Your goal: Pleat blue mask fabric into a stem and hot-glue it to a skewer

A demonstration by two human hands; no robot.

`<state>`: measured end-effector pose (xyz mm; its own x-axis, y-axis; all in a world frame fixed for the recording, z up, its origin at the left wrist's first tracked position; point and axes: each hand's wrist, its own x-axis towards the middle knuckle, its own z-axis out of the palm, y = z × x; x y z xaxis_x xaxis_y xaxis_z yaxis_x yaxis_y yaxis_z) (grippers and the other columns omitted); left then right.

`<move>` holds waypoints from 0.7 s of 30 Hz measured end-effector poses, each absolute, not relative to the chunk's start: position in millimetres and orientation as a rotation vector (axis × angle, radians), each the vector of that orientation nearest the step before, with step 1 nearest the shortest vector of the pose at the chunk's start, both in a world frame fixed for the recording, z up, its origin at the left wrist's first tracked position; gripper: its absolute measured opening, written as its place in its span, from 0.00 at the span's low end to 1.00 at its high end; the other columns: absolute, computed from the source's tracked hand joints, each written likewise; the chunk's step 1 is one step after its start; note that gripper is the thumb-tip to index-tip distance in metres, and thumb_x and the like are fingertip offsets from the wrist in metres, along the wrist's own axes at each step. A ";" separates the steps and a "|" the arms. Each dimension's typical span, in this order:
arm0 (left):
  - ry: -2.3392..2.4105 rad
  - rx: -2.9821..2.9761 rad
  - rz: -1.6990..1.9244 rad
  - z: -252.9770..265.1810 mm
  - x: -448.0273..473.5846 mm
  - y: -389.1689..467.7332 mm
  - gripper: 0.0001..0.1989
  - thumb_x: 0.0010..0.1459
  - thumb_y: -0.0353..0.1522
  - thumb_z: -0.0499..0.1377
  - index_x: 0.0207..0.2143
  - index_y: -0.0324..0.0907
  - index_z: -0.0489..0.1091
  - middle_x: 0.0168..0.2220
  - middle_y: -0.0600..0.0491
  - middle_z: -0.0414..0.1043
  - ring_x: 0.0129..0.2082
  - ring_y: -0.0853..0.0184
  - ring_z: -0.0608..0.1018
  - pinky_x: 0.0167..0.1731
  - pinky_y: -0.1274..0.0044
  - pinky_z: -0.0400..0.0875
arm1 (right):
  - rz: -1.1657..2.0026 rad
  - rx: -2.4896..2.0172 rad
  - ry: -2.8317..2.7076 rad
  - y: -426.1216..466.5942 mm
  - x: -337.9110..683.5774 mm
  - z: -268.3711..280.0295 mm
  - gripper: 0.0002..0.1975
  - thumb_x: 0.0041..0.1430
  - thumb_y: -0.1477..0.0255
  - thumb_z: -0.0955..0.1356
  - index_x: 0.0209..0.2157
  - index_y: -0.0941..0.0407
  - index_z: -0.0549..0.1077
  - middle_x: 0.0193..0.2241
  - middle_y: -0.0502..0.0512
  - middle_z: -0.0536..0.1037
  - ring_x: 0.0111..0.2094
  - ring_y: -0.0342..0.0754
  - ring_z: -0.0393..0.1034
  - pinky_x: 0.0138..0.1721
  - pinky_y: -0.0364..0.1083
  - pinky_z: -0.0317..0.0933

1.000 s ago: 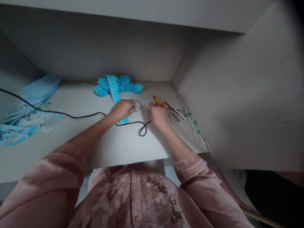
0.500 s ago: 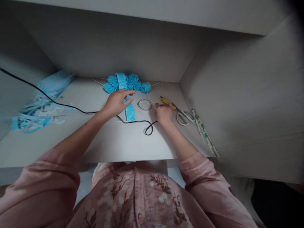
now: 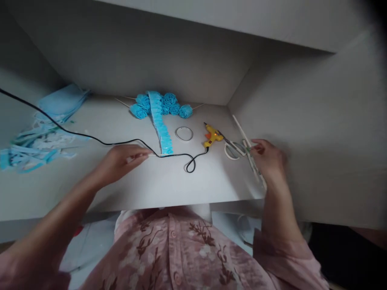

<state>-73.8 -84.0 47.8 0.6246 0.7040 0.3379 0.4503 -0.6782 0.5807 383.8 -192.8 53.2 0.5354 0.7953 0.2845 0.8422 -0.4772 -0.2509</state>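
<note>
My left hand is closed in a pinch at the left end of a thin wooden stick. The stick's other end meets the near end of a ruffled blue strip. Far to the right, my right hand has its fingers closed around a long pale stick, slanting beside the white-handled scissors; its exact kind is blurred. Between the hands lies a yellow glue gun, its nozzle pointing away from me. A thin ring lies between strip and glue gun.
Several blue rolled flowers on sticks lie at the back. Blue sheets and cut scraps are heaped at the left. A black cord crosses the white surface to the glue gun. Grey walls enclose the space.
My left hand has moved off the blue strip, down and left to the thin stick. My right hand has left the glue gun and gone right, taking hold of the pale stick.
</note>
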 end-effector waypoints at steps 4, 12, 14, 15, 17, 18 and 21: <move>1.001 2.323 0.687 37.0 -107.1 -86.5 0.10 0.65 0.44 0.59 0.37 0.60 0.81 0.37 0.61 0.84 0.34 0.64 0.82 0.24 0.79 0.69 | -0.221 -2.677 -1.254 -230.9 395.1 35.6 0.19 0.63 0.72 0.64 0.51 0.55 0.81 0.37 0.63 0.84 0.34 0.55 0.76 0.35 0.50 0.62; 1.109 2.326 0.651 37.8 -117.6 -74.8 0.09 0.64 0.46 0.58 0.37 0.69 0.80 0.37 0.71 0.82 0.34 0.65 0.80 0.25 0.77 0.68 | -0.243 -2.824 -1.304 -234.6 381.7 24.4 0.20 0.67 0.74 0.61 0.53 0.57 0.80 0.42 0.68 0.83 0.37 0.57 0.77 0.35 0.50 0.61; 1.103 2.357 0.629 34.2 -121.6 -70.9 0.09 0.65 0.46 0.58 0.38 0.67 0.80 0.37 0.70 0.82 0.33 0.66 0.80 0.28 0.77 0.69 | -0.223 -2.823 -1.320 -236.0 381.9 25.6 0.20 0.67 0.74 0.62 0.55 0.57 0.79 0.44 0.69 0.82 0.38 0.58 0.77 0.36 0.51 0.63; 1.106 2.379 0.612 31.4 -124.9 -68.1 0.10 0.65 0.46 0.57 0.38 0.66 0.79 0.38 0.70 0.83 0.34 0.66 0.80 0.29 0.77 0.70 | -0.219 -2.803 -1.334 -236.3 382.2 26.1 0.20 0.67 0.73 0.62 0.56 0.57 0.78 0.46 0.69 0.82 0.40 0.58 0.77 0.37 0.51 0.63; 1.140 2.449 0.557 24.9 -132.7 -60.6 0.13 0.66 0.48 0.55 0.37 0.62 0.79 0.39 0.68 0.83 0.34 0.64 0.81 0.32 0.75 0.70 | -0.216 -2.725 -1.374 -234.8 382.6 26.8 0.21 0.66 0.73 0.63 0.57 0.57 0.78 0.50 0.68 0.80 0.43 0.58 0.77 0.40 0.52 0.65; 1.168 2.501 0.505 21.9 -136.6 -56.2 0.15 0.66 0.48 0.53 0.37 0.59 0.79 0.39 0.65 0.83 0.35 0.63 0.81 0.33 0.74 0.70 | -0.218 -2.666 -1.406 -232.4 382.4 26.8 0.20 0.66 0.73 0.64 0.57 0.57 0.77 0.52 0.68 0.80 0.45 0.58 0.77 0.42 0.52 0.66; 1.259 2.657 0.261 17.3 -144.3 -44.1 0.22 0.66 0.47 0.48 0.38 0.50 0.80 0.41 0.54 0.84 0.39 0.57 0.82 0.37 0.71 0.70 | -0.236 -2.451 -1.512 -218.9 378.6 25.9 0.19 0.65 0.73 0.64 0.54 0.58 0.78 0.51 0.67 0.80 0.46 0.58 0.76 0.46 0.53 0.68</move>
